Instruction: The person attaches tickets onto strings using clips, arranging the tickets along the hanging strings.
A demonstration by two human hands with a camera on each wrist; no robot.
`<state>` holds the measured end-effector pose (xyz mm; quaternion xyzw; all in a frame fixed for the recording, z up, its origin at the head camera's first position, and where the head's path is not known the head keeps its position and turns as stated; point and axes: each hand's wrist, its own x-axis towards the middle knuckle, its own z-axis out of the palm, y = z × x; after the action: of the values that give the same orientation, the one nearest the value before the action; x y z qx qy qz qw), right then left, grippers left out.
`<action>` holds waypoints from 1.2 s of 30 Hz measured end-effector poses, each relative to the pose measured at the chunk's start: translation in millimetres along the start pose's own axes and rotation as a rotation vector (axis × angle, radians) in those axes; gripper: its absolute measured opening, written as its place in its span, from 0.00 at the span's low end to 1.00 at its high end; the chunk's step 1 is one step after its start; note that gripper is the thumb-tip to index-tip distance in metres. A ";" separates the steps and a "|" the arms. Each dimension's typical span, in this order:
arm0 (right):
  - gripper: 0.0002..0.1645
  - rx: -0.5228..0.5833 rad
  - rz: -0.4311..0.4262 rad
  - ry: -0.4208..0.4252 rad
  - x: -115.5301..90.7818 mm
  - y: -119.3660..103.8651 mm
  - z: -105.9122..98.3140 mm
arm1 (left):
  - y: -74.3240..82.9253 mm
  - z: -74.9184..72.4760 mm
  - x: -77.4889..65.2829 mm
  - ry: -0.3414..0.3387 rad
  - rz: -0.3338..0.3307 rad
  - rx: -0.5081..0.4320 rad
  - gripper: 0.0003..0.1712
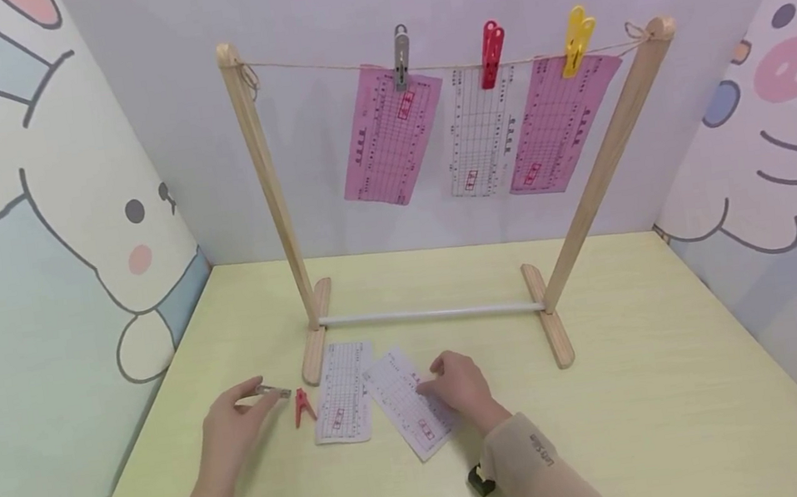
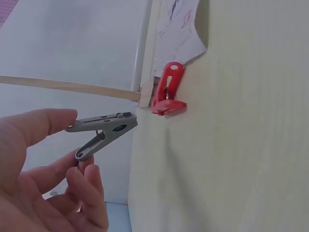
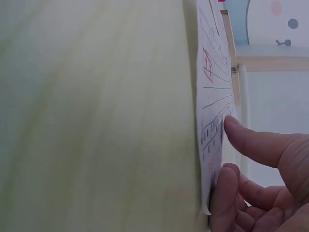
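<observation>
Between thumb and fingers, my left hand (image 1: 229, 426) pinches a grey clothespin (image 2: 104, 128), held above the table with its jaws towards the right. Just beyond it, a red clothespin (image 1: 302, 405) rests on the table. My right hand (image 1: 462, 387) holds the right edge of a white printed slip (image 1: 408, 407); in the right wrist view the thumb (image 3: 251, 145) touches its face and the fingers are curled at its edge. That slip lies slanted, one corner close to a second white slip (image 1: 345, 394), which lies flat beside the red clothespin.
A wooden stand (image 1: 270, 190) with a string line (image 1: 329, 65) stands behind. From the string hang a pink slip (image 1: 392, 140) under a grey clothespin, a white slip (image 1: 477, 133) under a red one, and a pink slip (image 1: 560, 126) under a yellow one. Painted walls enclose the table.
</observation>
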<state>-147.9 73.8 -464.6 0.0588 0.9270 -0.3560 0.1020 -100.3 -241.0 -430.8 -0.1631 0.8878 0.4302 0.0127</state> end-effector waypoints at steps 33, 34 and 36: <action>0.08 0.356 -0.115 -0.117 3.1 -10.8 -27.7 | 89.6 -22.8 3.5 -0.095 0.393 -0.179 0.26; 0.08 0.391 -0.124 -0.107 3.0 -13.0 -30.0 | 93.6 -23.9 4.1 -0.096 0.409 -0.179 0.25; 0.09 0.442 -0.147 -0.085 3.0 -17.7 -35.0 | 102.4 -26.2 5.1 -0.096 0.440 -0.182 0.25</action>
<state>-159.2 84.3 -428.4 -0.0027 0.8232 -0.5590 0.0993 -132.8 -203.5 -337.3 0.0547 0.8579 0.5080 -0.0537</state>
